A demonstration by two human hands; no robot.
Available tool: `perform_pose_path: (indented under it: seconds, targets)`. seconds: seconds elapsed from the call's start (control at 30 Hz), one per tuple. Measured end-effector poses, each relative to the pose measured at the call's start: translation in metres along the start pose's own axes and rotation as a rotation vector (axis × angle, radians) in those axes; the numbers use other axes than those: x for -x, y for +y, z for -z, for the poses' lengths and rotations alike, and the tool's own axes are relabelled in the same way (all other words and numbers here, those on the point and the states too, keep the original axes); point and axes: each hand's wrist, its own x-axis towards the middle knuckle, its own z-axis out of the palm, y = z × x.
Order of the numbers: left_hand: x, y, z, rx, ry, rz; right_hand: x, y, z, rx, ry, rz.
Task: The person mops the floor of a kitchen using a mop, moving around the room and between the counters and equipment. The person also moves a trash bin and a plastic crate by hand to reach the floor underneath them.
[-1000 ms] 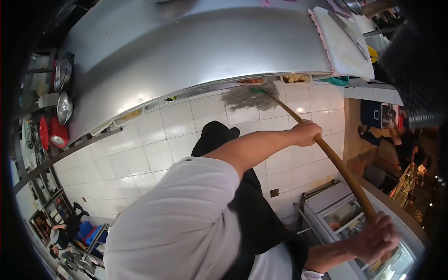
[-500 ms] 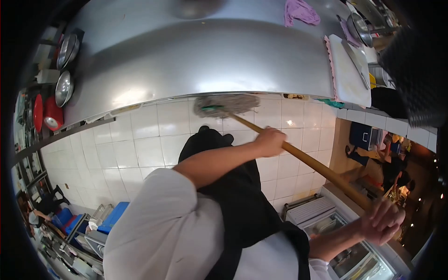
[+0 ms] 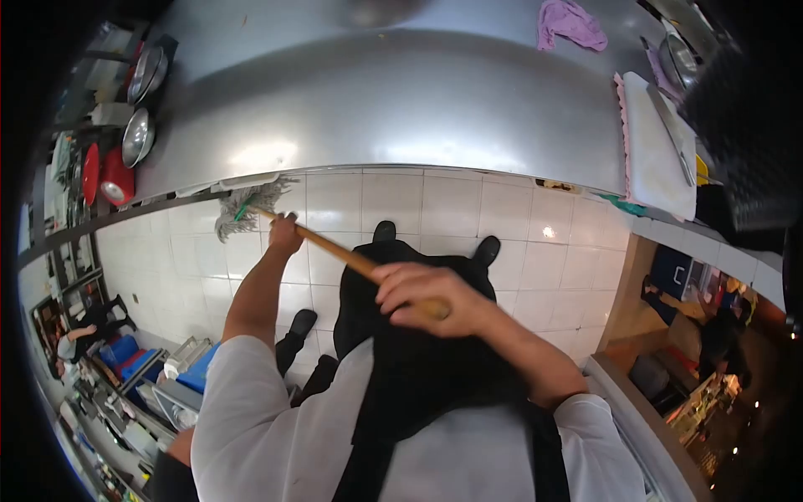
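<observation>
The left hand grips a mop low on its wooden handle; the right hand is closed around the handle's top end. The mop's head is at the tiled floor, beside the steel desk's near edge, toward the left corner.

Across far side: table. On table, far right: cloth. At table's right end: board, with knife on top. At left end: bowls, with scale on near side. Below near edge, left: mop head.
</observation>
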Motion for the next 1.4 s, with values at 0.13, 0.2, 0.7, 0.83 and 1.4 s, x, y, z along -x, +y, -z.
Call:
perform_pose_path:
  seconds: [0.13, 0.2, 0.7, 0.83, 1.4]
  targets:
    - [-0.005, 0.082, -0.019, 0.055, 0.215, -0.217, 0.044, -0.023, 0.075, 0.003, 0.061, 0.015]
    - [0.004, 0.15, -0.018, 0.096, 0.243, -0.321, 0.087, -0.038, 0.112, -0.025, 0.057, 0.021]
    - [0.173, 0.692, -0.091, 0.724, -0.019, -1.171, 0.425, -0.309, 0.248, -0.122, 0.916, 0.572]
    - [0.193, 0.731, -0.061, 0.543, -0.475, -1.251, 0.411, -0.311, 0.224, 0.25, 1.325, 0.78]
    - [0.122, 0.474, -0.059, 0.586, 0.219, -0.814, 0.281, -0.192, 0.159, 0.066, 0.743, 0.45]
